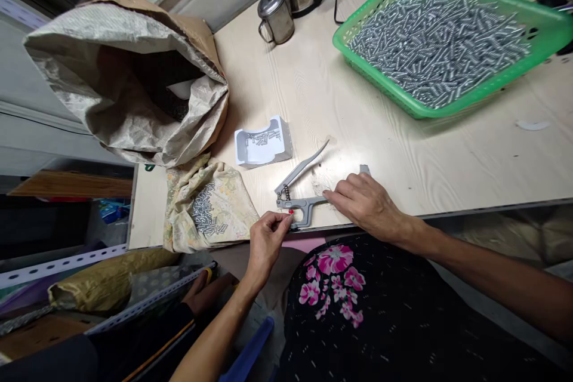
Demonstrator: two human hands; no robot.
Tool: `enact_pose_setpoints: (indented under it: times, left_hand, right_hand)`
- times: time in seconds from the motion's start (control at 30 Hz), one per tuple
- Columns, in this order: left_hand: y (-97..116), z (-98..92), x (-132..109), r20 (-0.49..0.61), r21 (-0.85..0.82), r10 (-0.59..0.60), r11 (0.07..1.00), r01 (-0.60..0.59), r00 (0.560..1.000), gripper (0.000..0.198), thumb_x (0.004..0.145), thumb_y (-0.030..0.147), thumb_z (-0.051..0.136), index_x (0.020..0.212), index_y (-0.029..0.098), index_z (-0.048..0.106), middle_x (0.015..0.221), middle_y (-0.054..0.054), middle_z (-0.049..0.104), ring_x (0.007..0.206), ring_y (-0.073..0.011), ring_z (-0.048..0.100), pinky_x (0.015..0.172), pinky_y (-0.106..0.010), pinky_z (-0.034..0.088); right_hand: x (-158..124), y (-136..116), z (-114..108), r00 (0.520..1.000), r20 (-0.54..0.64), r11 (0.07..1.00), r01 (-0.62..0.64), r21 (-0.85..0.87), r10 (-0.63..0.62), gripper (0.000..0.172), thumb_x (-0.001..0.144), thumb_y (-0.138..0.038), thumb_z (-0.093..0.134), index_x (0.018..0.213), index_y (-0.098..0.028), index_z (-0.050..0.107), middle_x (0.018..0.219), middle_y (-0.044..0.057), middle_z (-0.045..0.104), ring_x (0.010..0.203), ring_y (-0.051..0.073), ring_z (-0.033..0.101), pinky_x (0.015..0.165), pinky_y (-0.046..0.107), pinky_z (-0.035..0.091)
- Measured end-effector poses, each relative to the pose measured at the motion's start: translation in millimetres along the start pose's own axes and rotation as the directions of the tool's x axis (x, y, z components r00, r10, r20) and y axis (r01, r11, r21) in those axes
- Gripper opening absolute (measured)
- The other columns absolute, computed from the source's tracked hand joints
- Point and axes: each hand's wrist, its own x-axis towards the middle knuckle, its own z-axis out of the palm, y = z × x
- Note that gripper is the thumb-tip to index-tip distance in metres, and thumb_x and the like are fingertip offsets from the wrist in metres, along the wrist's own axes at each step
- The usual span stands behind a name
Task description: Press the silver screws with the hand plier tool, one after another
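Observation:
A pair of grey snap pliers lies at the table's front edge. Its upper handle is raised, with a small coil spring and a red tip at the jaw. My right hand is closed around the lower handle. Thumb and fingertips of my left hand are pinched together right at the jaw, beside the red tip; what they hold, if anything, is too small to make out. Left of that hand, a pile of small silvery spring-like pieces rests on a crumpled patterned cloth.
Behind the pliers stands a small white box with some metal pieces. A large open woven sack is at the left. At the back right is a green basket full of metal springs; a lidded metal cup stands at the back.

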Motion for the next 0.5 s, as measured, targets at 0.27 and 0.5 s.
enact_pose_setpoints:
  times: [0.27,0.5]
  left_hand:
    - [-2,-7.4,13,0.157,0.025,-0.085,0.996,0.082,0.984,0.035,0.074,0.048,0.067,0.071,0.014,0.070,0.062,-0.001,0.061,0.059,-0.0127,0.050,0.056,-0.024,0.035]
    - [0,-3.3,16,0.189,-0.056,-0.169,0.982,0.183,0.967,0.031,0.068,0.045,0.069,0.069,0.014,0.067,0.057,0.002,0.054,0.054,-0.0090,0.042,0.052,-0.021,0.029]
  right_hand:
    - [-1,1,4,0.994,0.104,0.998,-0.046,0.053,0.040,0.026,0.094,-0.006,0.046,0.077,-0.017,0.061,0.073,0.003,0.053,0.072,0.017,0.041,0.068,0.033,0.029]
    - [0,-1,0,0.966,0.232,0.980,-0.144,0.136,0.110,0.025,0.094,-0.006,0.043,0.078,-0.016,0.060,0.077,0.003,0.054,0.069,0.015,0.042,0.066,0.031,0.031]
